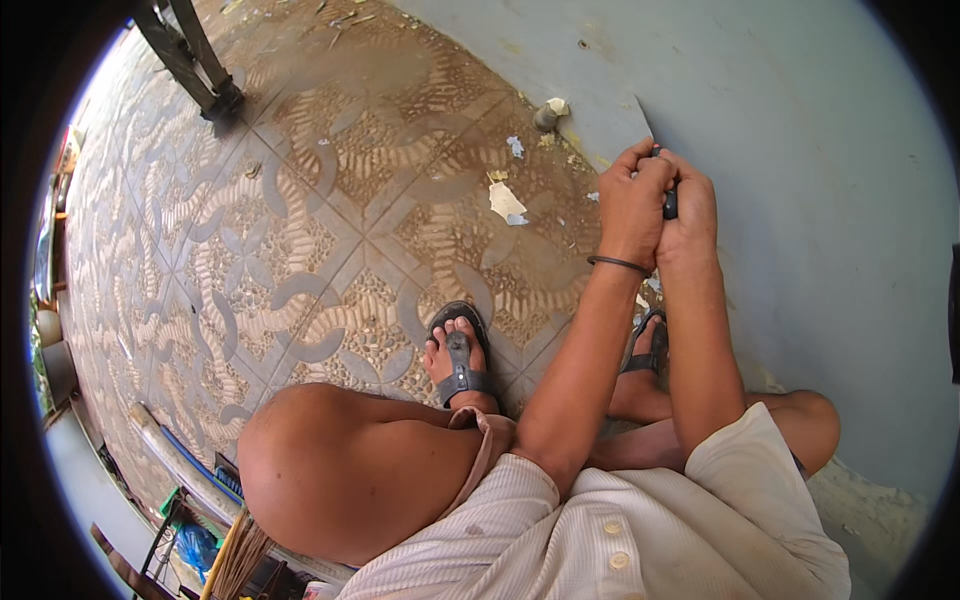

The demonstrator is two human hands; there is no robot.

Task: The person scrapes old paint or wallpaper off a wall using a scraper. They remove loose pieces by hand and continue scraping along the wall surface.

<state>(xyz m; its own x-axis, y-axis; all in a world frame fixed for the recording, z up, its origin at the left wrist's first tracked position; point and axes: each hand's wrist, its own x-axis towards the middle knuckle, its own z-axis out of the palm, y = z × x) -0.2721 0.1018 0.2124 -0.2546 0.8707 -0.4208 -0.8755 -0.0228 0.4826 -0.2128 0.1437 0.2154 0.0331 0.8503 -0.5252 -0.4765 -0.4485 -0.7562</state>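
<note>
Both hands are wrapped around the black handle (670, 202) of a scraper or putty knife, low against a grey painted wall (817, 195). My left hand (631, 196), with a dark band at its wrist, lies over the handle on the left side. From the other side my right hand (694, 199) closes on the same handle. The thin metal blade (628, 124) points away from me and lies along the wall's lower part. Its front edge is hard to make out against the grey surface.
Paint flakes (506, 201) lie on the patterned pebble-tile floor (337, 247) along the wall. A short pipe stub (549, 115) sticks out near the wall's base. Dark metal legs (187, 67) stand at upper left. A stick broom (238, 551) and a blue plastic bag (196, 547) are at lower left.
</note>
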